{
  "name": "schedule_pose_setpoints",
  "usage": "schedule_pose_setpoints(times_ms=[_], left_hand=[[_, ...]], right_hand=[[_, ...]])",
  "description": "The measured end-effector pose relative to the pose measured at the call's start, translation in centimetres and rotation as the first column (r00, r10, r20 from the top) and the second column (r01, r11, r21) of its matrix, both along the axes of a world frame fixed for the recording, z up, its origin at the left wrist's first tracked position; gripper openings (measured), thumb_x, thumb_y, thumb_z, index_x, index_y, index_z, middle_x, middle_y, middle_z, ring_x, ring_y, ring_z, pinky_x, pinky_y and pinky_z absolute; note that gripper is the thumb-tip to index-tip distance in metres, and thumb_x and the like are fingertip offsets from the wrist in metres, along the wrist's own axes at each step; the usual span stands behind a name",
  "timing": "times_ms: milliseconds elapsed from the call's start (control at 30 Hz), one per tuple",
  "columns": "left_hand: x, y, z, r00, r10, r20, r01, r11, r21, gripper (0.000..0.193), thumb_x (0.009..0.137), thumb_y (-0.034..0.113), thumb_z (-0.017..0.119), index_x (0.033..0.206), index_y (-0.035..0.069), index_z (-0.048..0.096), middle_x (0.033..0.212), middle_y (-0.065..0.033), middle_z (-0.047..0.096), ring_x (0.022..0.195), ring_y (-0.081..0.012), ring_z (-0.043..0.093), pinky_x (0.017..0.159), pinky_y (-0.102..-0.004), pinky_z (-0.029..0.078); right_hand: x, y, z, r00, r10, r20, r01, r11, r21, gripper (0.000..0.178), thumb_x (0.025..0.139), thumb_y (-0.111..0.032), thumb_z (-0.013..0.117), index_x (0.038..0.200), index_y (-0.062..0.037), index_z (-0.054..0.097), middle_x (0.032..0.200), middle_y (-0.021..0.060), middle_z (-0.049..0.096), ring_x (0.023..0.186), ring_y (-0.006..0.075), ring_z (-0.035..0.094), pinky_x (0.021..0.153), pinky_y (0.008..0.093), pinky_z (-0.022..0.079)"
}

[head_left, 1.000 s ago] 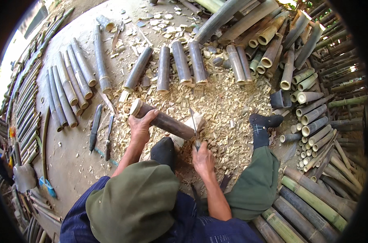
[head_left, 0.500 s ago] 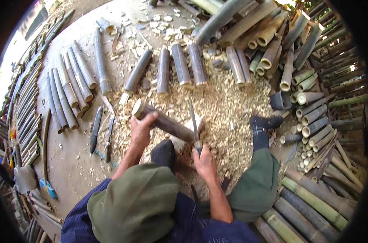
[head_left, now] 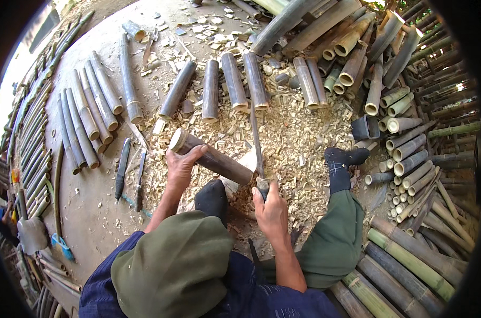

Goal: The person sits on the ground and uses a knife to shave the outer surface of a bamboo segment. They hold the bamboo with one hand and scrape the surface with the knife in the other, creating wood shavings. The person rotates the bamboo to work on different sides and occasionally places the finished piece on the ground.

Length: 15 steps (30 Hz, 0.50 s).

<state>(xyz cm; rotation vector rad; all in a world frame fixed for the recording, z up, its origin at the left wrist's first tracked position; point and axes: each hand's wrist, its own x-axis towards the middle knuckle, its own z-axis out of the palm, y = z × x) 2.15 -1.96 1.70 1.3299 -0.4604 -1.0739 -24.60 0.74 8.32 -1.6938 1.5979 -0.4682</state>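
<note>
My left hand (head_left: 182, 165) is closed round the left end of a dark bamboo tube (head_left: 214, 159), whose pale cut end faces up and left. The tube slants down to the right, its lower end by a pale wooden block (head_left: 246, 163) that is partly hidden behind it. In my right hand (head_left: 272, 208) is the handle of a long-bladed knife (head_left: 257, 139). Its blade points away from me, just right of the tube's lower end. Whether blade and tube touch, I cannot tell.
Wood chips (head_left: 296, 140) cover the ground. Several bamboo tubes (head_left: 210, 91) lie in a row beyond, with more at left (head_left: 81, 119). Two knives (head_left: 123, 169) rest left of my hand. A bamboo pile (head_left: 410, 153) stands at right, near my foot (head_left: 346, 159).
The right hand and knife have shifted slightly to the right, and the grip on the handle has turned a little. The left hand still holds the bamboo tube, nearly in place.
</note>
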Motion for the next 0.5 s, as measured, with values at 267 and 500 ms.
schedule_pose_setpoints(times_ms=[267,500], left_hand=[[-1.5,-0.8,0.7,0.996,-0.056,-0.066,0.049,0.994,-0.101,0.041,0.081,0.013,0.092,0.112,-0.006,0.071,0.097,-0.0106,0.076,0.085,-0.0183,0.073,0.083,-0.0355,0.061],[-1.3,-0.6,-0.1,0.996,0.083,-0.029,-0.086,0.991,-0.100,0.032,0.081,0.007,0.091,0.107,-0.002,0.074,0.094,-0.0072,0.076,0.083,-0.0162,0.072,0.082,-0.0322,0.058]], right_hand=[[-3.7,0.1,-7.0,0.941,0.040,-0.337,0.050,0.965,0.256,0.035,0.106,-0.034,0.062,0.115,-0.0010,0.054,0.085,0.0281,0.072,0.078,0.0493,0.073,0.071,0.0581,0.056],[-0.3,0.9,0.8,0.980,-0.081,0.183,0.121,0.968,-0.219,0.036,0.106,-0.033,0.063,0.118,-0.0005,0.054,0.087,0.0300,0.072,0.081,0.0509,0.072,0.071,0.0605,0.054]])
